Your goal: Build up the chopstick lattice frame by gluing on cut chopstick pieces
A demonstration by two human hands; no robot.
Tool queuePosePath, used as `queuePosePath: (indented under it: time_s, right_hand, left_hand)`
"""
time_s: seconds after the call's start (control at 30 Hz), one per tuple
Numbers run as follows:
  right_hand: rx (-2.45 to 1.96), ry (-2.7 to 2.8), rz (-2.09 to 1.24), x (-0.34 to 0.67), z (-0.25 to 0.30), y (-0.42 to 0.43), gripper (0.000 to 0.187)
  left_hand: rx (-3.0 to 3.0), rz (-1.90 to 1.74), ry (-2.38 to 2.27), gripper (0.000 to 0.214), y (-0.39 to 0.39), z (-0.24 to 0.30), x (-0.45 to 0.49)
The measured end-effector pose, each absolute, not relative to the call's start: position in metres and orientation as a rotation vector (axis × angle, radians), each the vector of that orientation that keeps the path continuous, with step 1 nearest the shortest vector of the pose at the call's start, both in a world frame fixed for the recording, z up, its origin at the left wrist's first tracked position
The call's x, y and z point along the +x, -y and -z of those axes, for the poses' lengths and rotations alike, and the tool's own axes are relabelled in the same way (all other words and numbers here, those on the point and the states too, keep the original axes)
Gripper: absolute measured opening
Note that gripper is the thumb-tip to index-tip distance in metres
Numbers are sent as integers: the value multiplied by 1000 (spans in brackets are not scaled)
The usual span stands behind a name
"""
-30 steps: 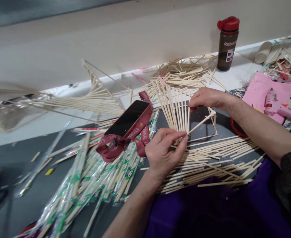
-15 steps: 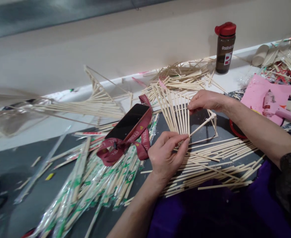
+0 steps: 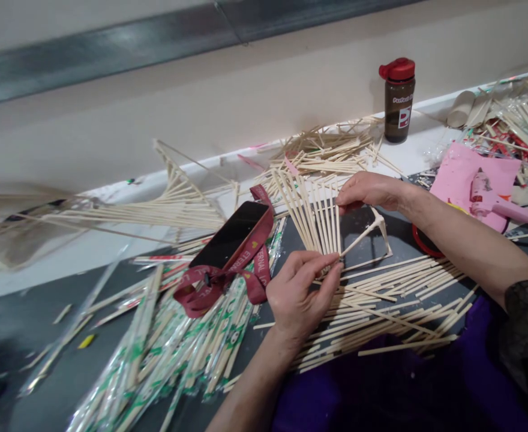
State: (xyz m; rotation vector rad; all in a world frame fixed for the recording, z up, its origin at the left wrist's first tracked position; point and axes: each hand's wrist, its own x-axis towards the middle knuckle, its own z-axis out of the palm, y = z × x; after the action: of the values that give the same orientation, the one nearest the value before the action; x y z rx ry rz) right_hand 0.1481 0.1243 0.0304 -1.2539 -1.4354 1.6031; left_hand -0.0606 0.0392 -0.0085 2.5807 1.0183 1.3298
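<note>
A fan-shaped frame of glued chopsticks stands on the dark table in front of me. My left hand pinches the fan's lower point, where the sticks meet. My right hand is closed on the fan's upper right edge, fingers pressed on a cross stick. A small triangle of sticks juts out to the right of the fan. Loose bare chopsticks lie in a heap under and to the right of my left hand.
A phone wrapped in a maroon lanyard rests on wrapped chopsticks. Another stick structure lies at the left. A brown bottle with a red cap stands on the ledge. A glue gun lies on pink paper.
Both hands keep their grip on the fan. The view has shifted, so everything sits a little lower and to the left.
</note>
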Motion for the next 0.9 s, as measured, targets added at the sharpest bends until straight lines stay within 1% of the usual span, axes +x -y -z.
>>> queuePosePath:
  time_s: [0.5,0.73,0.9]
  right_hand:
    - [-1302,1531,-1561,148,-29,-125,24]
    - [-1315,1505,-1607,148,-32,-124,29]
    - [-1309,1514,-1591,146,-32,-122,28]
  left_hand:
    - [2610,-1355,-973,13,-40,8,-60]
    - [2616,-1358,-972,12,-40,9,-60]
    - [2625,-1355,-991,12,-40,9,-60]
